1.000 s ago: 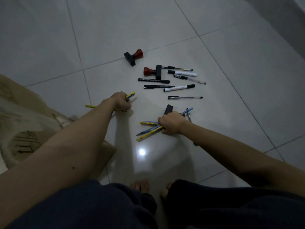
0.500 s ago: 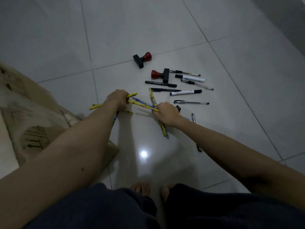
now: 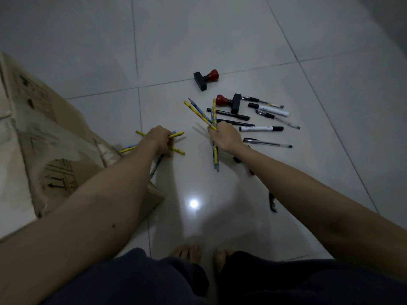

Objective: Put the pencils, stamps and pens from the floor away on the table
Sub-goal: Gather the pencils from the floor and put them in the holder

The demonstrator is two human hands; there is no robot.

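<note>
A bundle of yellow pencils (image 3: pixel 176 134) is clenched in the left hand (image 3: pixel 159 139) beside a cardboard box (image 3: pixel 44 137). More pencils (image 3: pixel 199 111) are gripped by the right hand (image 3: pixel 224 137). Farther out on the tiled floor (image 3: pixel 220 40), pens (image 3: pixel 267 143) and two red-handled stamps (image 3: pixel 207 79) are scattered.

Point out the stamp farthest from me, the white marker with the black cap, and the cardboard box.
Farthest stamp (image 3: pixel 214 75): head view, on its red knob.
White marker (image 3: pixel 256 128): head view, on the white barrel.
Cardboard box (image 3: pixel 39 119): head view, on its printed side.
</note>
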